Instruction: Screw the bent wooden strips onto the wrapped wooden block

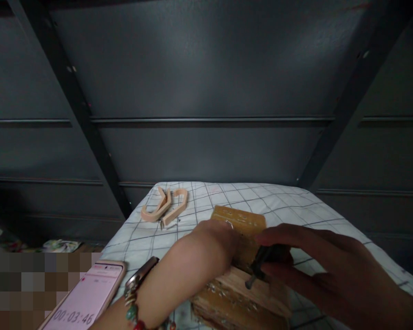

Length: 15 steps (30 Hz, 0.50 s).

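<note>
Right hand (333, 266): thumb and fingers pinched around a small black tool with a grey, flared tip (258, 268), tip angled down-left over the pale wooden strip (270, 288); contact at the tip can't be confirmed. Left hand (218, 243): curled over the yellow-brown wooden block (239, 215), fingertips hidden behind the hand, so can't tell if they grip or just press. A ring (230, 224) shows on that hand, plus a dark-banded watch (141, 275) and a multicoloured beaded bracelet (131, 312) at the wrist. Block sits centre-right on the white cloth with dark grid lines (278, 201), the strip just below it in view, then a rough brown wooden piece (241, 305) nearest the wearer. Light wooden hook-shaped pieces (177, 211) lie far left on the cloth, small metal bits (161, 224) right beside them. Pink-cased phone (86, 293) at near left, screen reads 00:03:46. Dark grey panelled wall (206, 151) behind.
</note>
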Tool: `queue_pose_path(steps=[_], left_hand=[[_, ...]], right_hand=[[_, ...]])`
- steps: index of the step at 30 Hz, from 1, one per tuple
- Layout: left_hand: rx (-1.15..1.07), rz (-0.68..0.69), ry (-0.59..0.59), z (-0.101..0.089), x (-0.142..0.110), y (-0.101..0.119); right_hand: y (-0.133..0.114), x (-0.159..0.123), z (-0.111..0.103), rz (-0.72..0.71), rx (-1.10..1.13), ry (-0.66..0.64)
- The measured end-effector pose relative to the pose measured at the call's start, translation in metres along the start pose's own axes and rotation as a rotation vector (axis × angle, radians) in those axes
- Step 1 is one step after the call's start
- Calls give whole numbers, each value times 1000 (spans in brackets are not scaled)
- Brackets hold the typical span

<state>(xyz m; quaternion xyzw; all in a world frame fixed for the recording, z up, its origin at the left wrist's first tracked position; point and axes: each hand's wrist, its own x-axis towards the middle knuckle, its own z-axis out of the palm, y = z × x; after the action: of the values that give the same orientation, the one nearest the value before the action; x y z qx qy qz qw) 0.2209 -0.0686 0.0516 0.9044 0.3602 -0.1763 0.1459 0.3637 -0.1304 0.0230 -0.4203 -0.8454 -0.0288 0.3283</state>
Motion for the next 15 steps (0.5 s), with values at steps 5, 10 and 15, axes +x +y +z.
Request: queue_pose_path(steps=[5, 10, 15], left_hand=[[91, 4, 20, 1, 3, -1], [60, 7, 113, 8, 4, -6], [34, 31, 113, 6, 0, -6]], right_hand=[[-8, 4, 2, 22, -12, 144], [-9, 8, 4, 119, -46, 229], [-4, 7, -3, 0, 74, 49]])
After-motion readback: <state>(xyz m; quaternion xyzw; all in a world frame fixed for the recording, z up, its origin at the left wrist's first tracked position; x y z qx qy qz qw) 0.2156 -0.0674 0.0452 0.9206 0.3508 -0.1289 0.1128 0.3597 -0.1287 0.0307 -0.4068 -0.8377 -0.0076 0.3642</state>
